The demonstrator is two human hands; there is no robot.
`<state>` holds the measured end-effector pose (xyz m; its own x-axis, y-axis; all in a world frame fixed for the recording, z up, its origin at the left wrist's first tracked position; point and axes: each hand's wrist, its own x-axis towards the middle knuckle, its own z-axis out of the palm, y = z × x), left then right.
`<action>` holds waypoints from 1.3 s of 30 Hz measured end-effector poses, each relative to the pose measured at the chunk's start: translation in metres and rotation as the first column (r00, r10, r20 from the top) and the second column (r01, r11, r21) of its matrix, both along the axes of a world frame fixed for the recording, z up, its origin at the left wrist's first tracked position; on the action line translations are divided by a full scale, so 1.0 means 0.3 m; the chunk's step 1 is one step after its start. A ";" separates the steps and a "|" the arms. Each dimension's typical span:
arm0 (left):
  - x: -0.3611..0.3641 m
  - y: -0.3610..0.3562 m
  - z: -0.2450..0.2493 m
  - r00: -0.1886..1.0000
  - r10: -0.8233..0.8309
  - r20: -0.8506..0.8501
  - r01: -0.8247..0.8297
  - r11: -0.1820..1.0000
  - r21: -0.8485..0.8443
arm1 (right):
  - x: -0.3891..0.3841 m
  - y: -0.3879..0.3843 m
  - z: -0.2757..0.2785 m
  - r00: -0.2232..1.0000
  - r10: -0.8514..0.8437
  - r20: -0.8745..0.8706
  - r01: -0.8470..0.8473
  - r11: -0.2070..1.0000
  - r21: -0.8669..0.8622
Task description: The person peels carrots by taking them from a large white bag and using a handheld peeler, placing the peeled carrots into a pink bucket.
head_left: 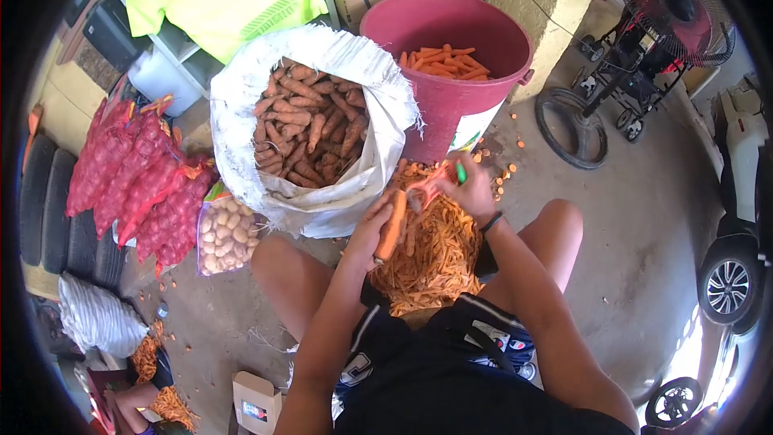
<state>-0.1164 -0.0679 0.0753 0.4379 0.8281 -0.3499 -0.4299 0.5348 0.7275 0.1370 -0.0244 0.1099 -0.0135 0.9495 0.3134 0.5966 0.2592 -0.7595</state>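
While the left hand (364,232) clamps a carrot (392,224) over the peelings pile (435,262), the right hand (477,193) is closed around a peeler (439,181) touching the carrot's upper end; the white sack (241,97) lies at eleven o'clock and the red bucket (439,117) at twelve.

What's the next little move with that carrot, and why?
Probably one stroke of the peeler down the carrot. The right hand holds its blade at the carrot's upper end, the left hand holds the lower end, and both sit above the pile of peelings.
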 end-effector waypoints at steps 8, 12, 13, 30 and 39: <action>0.040 -0.013 0.022 0.996 0.030 -0.081 -0.028 0.999 0.027 | -0.048 -0.041 -0.044 0.986 0.157 0.065 -0.163 0.981 0.107; 0.050 -0.013 0.062 0.999 0.011 -0.039 -0.013 0.999 -0.047 | 0.023 0.005 0.012 0.994 -0.099 0.055 0.098 0.995 0.022; 0.050 -0.003 0.063 0.999 0.029 0.038 -0.029 1.000 0.000 | 0.000 -0.006 -0.005 0.997 -0.026 -0.071 0.023 0.999 -0.042; 0.079 0.017 -0.014 0.978 0.208 -0.025 -0.208 0.978 0.014 | -0.113 -0.109 0.025 0.949 0.269 0.165 -0.309 0.901 0.305; 0.033 0.019 0.002 0.998 0.040 0.042 -0.042 0.998 0.036 | -0.046 -0.071 -0.008 0.999 0.032 0.005 -0.032 0.989 0.146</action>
<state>-0.1066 -0.0620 0.0759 0.4167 0.8575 -0.3015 -0.4807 0.4895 0.7275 0.1232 -0.0458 0.1077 -0.0440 0.8926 0.4487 0.5881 0.3862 -0.7106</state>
